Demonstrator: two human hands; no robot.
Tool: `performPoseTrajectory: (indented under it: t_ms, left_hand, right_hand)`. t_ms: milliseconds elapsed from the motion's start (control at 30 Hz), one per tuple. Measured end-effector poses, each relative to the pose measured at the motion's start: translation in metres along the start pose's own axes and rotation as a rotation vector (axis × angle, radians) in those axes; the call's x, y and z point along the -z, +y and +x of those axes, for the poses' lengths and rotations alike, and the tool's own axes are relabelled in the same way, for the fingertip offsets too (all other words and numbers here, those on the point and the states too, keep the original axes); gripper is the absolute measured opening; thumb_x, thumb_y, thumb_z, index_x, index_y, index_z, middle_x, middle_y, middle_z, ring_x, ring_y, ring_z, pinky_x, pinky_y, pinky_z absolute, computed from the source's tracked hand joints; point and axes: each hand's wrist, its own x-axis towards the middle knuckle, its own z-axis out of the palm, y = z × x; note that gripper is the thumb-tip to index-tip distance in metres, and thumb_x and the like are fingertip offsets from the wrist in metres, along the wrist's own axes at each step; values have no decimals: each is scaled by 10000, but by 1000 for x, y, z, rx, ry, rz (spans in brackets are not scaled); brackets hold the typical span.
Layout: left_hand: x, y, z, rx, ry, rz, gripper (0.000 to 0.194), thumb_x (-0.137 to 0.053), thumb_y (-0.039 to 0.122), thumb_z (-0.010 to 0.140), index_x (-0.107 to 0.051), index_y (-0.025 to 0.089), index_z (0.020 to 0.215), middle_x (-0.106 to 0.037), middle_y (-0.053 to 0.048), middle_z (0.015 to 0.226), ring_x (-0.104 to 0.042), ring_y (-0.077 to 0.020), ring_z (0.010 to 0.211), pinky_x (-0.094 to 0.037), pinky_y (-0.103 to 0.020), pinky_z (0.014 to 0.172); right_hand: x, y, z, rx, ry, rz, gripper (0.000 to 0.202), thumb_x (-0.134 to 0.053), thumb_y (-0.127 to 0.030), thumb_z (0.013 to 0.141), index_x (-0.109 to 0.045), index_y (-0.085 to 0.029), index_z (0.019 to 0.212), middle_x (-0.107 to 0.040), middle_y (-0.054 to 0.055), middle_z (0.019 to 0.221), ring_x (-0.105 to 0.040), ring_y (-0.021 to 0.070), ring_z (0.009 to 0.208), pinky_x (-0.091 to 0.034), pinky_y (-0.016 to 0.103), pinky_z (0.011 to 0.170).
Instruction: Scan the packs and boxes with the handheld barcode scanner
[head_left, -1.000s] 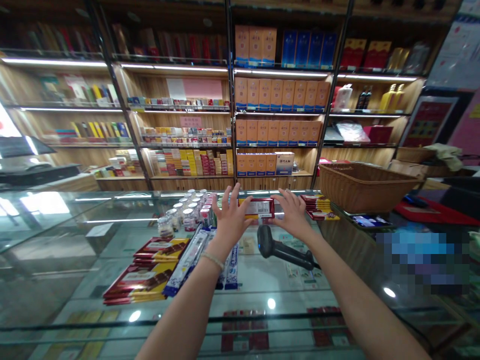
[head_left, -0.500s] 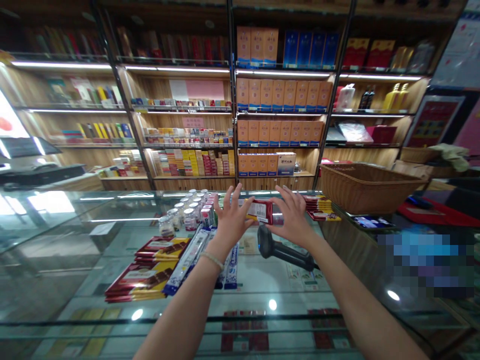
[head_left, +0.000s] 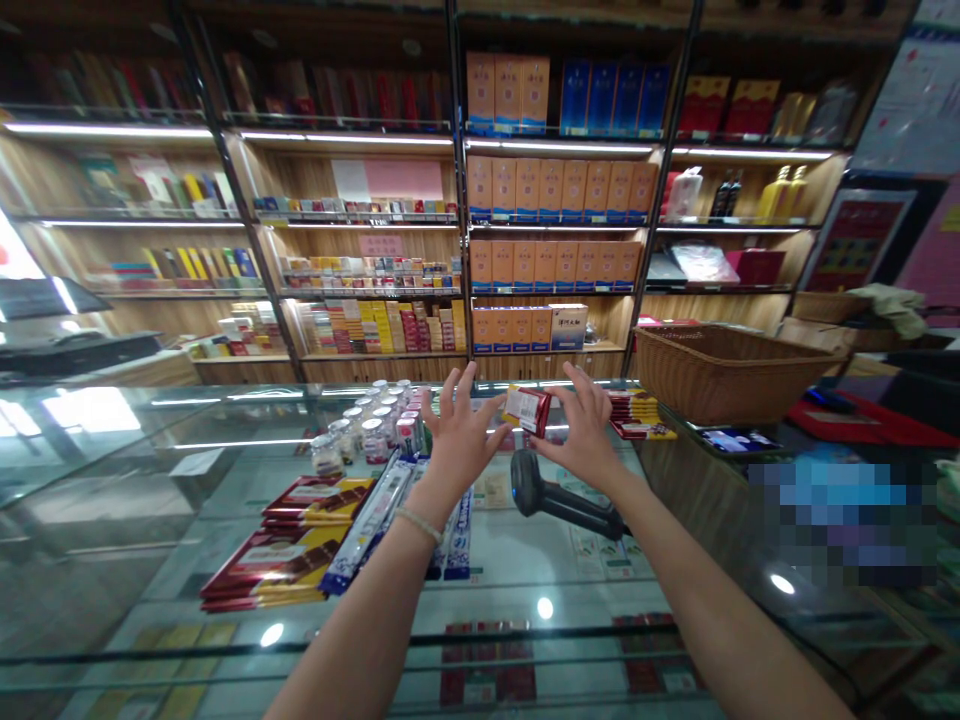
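Raised over the glass counter is a red-and-yellow chocolate bar (head_left: pixel 527 410), tilted, its label side toward me. My right hand (head_left: pixel 585 430) grips its right side and lower edge between thumb and fingers. At the bar's left edge is my left hand (head_left: pixel 459 435), fingers spread; whether a fingertip still touches the wrapper I cannot tell. Just below the bar, a black barcode scanner (head_left: pixel 562 500) rests on the counter. Left of my left forearm lie stacked chocolate bars (head_left: pixel 289 545) and long blue-and-white packets (head_left: pixel 371 525), the latter partly hidden by the forearm.
Several small lidded jars (head_left: pixel 375 430) stand behind the packets. More chocolate bars (head_left: pixel 641 415) are stacked beyond my right hand, beside a wicker basket (head_left: pixel 735 375) and a phone (head_left: pixel 739 440). Lit shelves (head_left: pixel 555 230) with boxed goods line the back wall.
The chocolate bar has turned and tilted between my hands, and its left end has come clear of my left fingers. The view has shifted slightly.
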Motion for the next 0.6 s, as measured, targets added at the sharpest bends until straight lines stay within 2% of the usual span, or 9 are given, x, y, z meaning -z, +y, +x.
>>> performPoseTrajectory:
  t_ms: [100, 267, 600]
  left_hand:
    - [6, 10, 1, 6, 16, -55, 253, -643, 495, 922, -772, 358, 1092, -355, -63, 1677, -270, -370, 1551, -37, -694, 1225]
    - [10, 22, -1, -10, 19, -94, 229, -686, 511, 885, -793, 323, 960, -401, -52, 1654, -290, -383, 1536, -15, -704, 1224]
    - [8, 24, 0, 31, 62, -76, 189, -751, 451, 818, -764, 272, 759, -484, -32, 1601, -340, -396, 1505, -10, -721, 1219]
  right_hand:
    - [-2, -3, 0, 19, -12, 4, 599, -699, -425, 809, -510, -218, 1339, -263, 172, 1665, -207, 342, 1550, -159, 558, 1226]
    - [-8, -10, -1, 54, -45, 9, 557, -651, -388, 827, -521, -223, 1342, -249, 170, 1671, -192, 341, 1561, -156, 573, 1230]
    - [-14, -27, -3, 101, -71, -25, 542, -614, -320, 840, -527, -228, 1367, -237, 150, 1676, -119, 309, 1584, -147, 579, 1241]
